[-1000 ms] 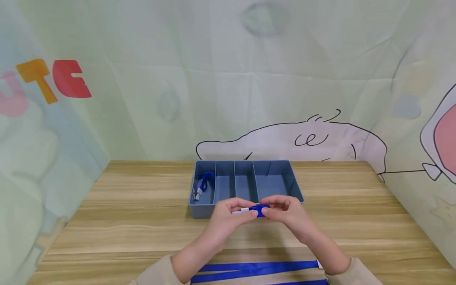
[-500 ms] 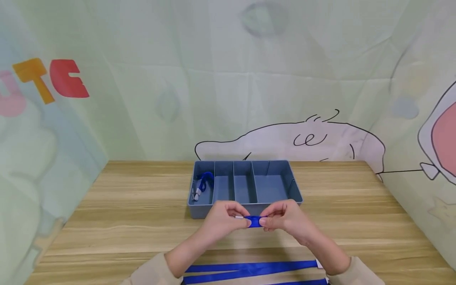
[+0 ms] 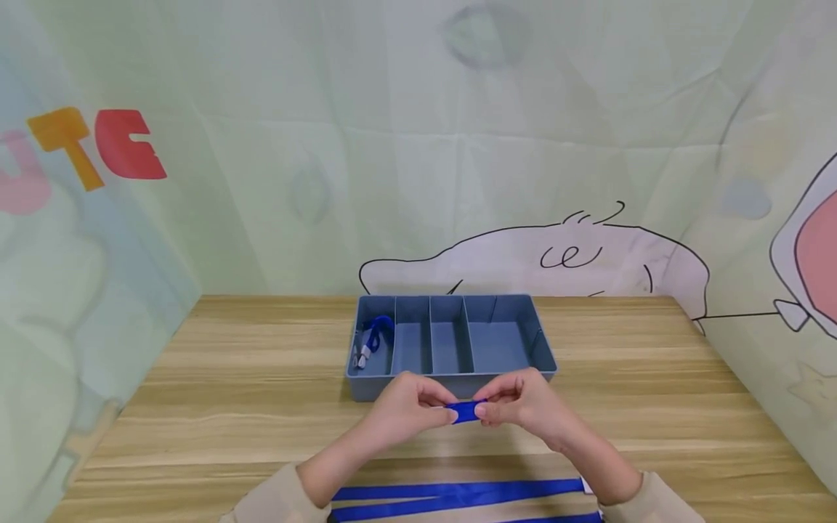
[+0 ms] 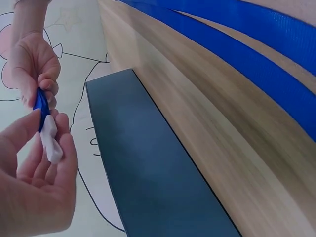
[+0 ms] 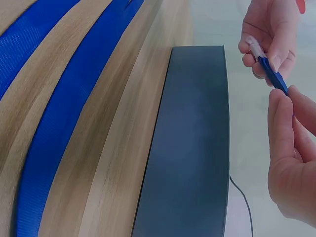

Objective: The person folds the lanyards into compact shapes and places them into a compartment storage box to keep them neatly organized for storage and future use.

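A folded blue lanyard (image 3: 465, 412) is held between both hands in front of the tray. My left hand (image 3: 408, 407) pinches its left end between thumb and fingers. Its white plastic clip (image 4: 51, 140) lies along the left fingers in the left wrist view. My right hand (image 3: 526, 407) pinches the other end of the folded strap, also visible as a narrow blue band (image 5: 273, 76) in the right wrist view. Another coiled blue lanyard (image 3: 375, 334) with a white clip and metal hook sits in the tray's leftmost compartment.
The grey-blue divided tray (image 3: 451, 383) stands at the back of the wooden table (image 3: 261, 407), just beyond the hands. Flat blue lanyard straps (image 3: 458, 495) lie along the near side, below the forearms. A printed cloth (image 3: 294, 145) hangs behind the table.
Both hands have come down slightly toward me with the folded lanyard. The white clip, visible before in the head view, is now hidden by the left hand. The tray stays put.
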Available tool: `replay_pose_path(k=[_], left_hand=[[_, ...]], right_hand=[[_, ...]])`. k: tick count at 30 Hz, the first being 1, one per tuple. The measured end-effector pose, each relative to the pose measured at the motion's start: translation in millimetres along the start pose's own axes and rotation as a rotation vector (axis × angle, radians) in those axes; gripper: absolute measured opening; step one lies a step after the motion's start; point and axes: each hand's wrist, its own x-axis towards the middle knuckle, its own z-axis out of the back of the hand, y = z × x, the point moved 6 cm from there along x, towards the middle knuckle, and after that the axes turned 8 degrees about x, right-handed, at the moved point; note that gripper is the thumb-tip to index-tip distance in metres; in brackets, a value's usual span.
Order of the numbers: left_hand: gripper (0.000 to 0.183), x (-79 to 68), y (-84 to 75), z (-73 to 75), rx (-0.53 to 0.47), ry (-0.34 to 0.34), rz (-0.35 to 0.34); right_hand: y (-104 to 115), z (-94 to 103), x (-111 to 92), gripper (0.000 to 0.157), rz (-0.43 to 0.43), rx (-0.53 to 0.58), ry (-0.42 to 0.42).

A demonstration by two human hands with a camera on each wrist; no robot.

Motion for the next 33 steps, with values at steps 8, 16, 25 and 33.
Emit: replay_pose_path(k=[8, 16, 25, 33], left_hand=[[0.009, -0.9, 4.1, 5.8, 0.015, -0.036, 0.013], [0.01, -2.1, 12.9, 14.8, 0.04, -0.08, 0.047], [0.009, -0.6, 18.8, 19.6, 0.08, -0.095, 0.05], [0.008, -0.8, 17.8, 24.2, 0.099, -0.118, 0.047]], right_hand=[[1.2, 20.1, 4.4, 0.032, 0.027, -0.066, 0.018], [9.6, 76.9, 4.2, 0.035, 0.048, -0.173, -0.201], [11.5, 122.7, 12.9, 0.034, 0.094, -0.269, -0.433], [-5.6, 135.7, 23.4, 0.044, -0.002, -0.203, -0.444]])
